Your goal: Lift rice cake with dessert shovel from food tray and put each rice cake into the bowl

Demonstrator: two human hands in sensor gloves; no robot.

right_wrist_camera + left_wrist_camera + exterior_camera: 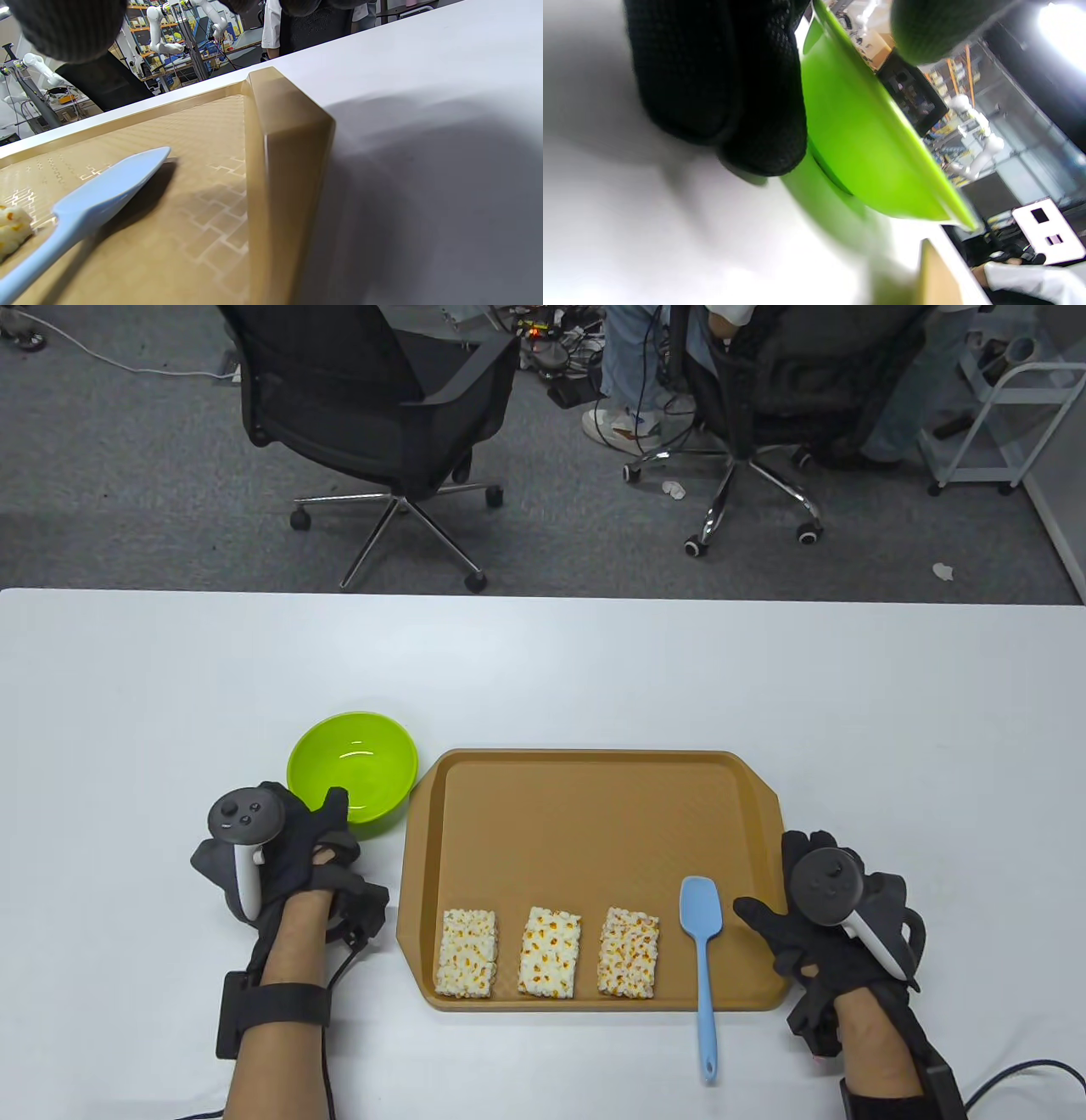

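Observation:
Three rice cakes (466, 953) (551, 952) (629, 953) lie in a row along the front of the brown food tray (594, 814). To their right lies the light blue dessert shovel (702, 903), its head on the tray and its handle reaching over the front rim onto the table. The green bowl (352, 763) stands left of the tray with nothing in it. My left hand (310, 814) holds the bowl, thumb over its rim and fingers (721, 84) against its outer wall (857, 140). My right hand (780, 882) rests on the table just right of the tray, holding nothing, thumb pointing at the shovel (106, 186).
The white table (543, 670) stretches wide behind the tray and bowl. Beyond its far edge stand two office chairs (382, 415) (764, 407), a seated person's legs (628, 381) and a white cart (1001, 424). The tray's right rim (280, 140) rises just beside my right hand.

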